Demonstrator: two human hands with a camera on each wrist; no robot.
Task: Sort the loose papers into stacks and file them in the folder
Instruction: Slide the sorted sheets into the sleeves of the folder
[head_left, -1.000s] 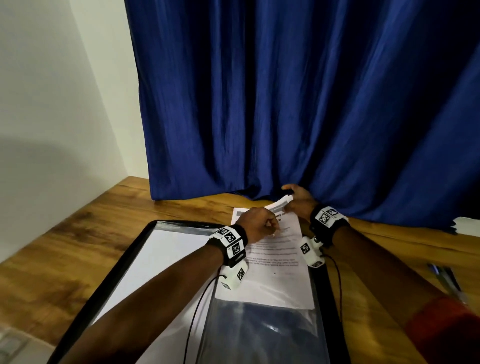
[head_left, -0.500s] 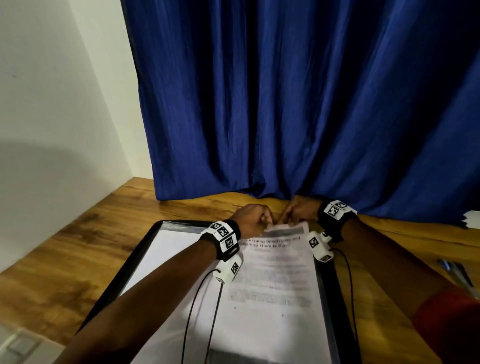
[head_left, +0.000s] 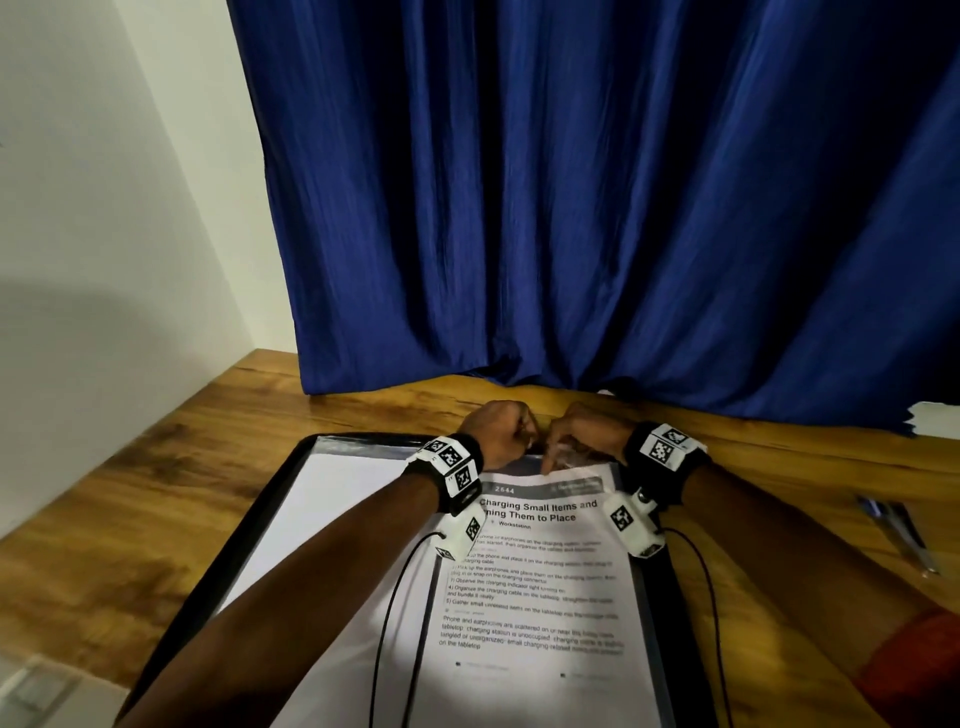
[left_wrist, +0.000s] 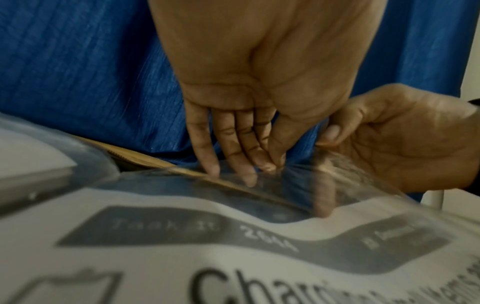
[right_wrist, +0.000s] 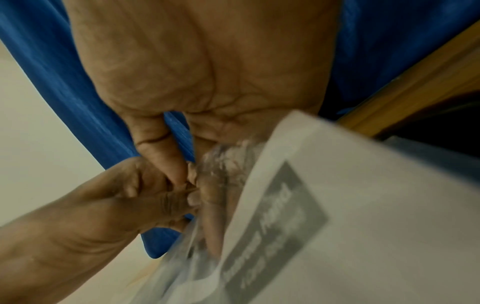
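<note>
A black folder (head_left: 270, 499) lies open on the wooden table. In its right clear sleeve (head_left: 571, 461) sits a printed sheet (head_left: 535, 597) headed "Charging Small Items", its top edge wavy just under the sleeve's mouth. My left hand (head_left: 524, 436) pinches the sleeve's top edge (left_wrist: 293, 181) between thumb and fingers (left_wrist: 249, 179). My right hand (head_left: 555, 451) is right beside it, thumb (left_wrist: 330, 131) on the film and fingers (right_wrist: 213, 232) inside the sleeve above the sheet (right_wrist: 363, 205). The two hands touch.
The folder's left sleeve holds a blank white sheet (head_left: 337, 493). A blue curtain (head_left: 597, 208) hangs just behind the hands. At the right lie a white paper pile (head_left: 935, 418) and pens (head_left: 893, 530). A white wall stands left.
A second ago the sheet stuck out past the sleeve's top with my right hand holding its curled end. It has slid down inside, and both hands have come together at the sleeve's mouth.
</note>
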